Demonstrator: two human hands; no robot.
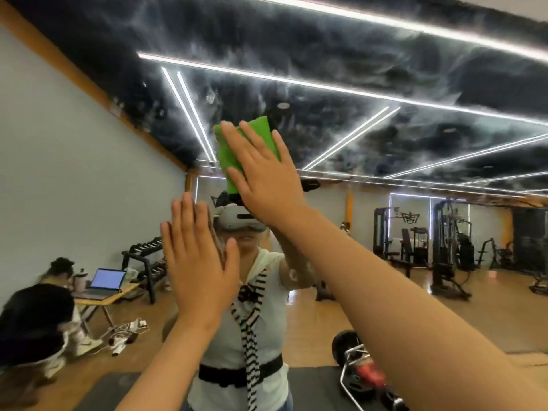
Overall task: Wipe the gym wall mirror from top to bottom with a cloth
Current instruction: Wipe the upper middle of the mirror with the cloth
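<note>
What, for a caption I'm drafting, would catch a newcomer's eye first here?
The bright green cloth, pressed flat against the mirror by the right hand, high at centre. Lower left of it, the left hand lies flat on the glass, fingers straight. Around them the reflection shows glowing ceiling light strips above and weight machines at right.

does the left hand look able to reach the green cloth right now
Probably yes: the left hand rests flat on the mirror below-left of the green cloth, nothing between them; the right hand covers much of it.
</note>
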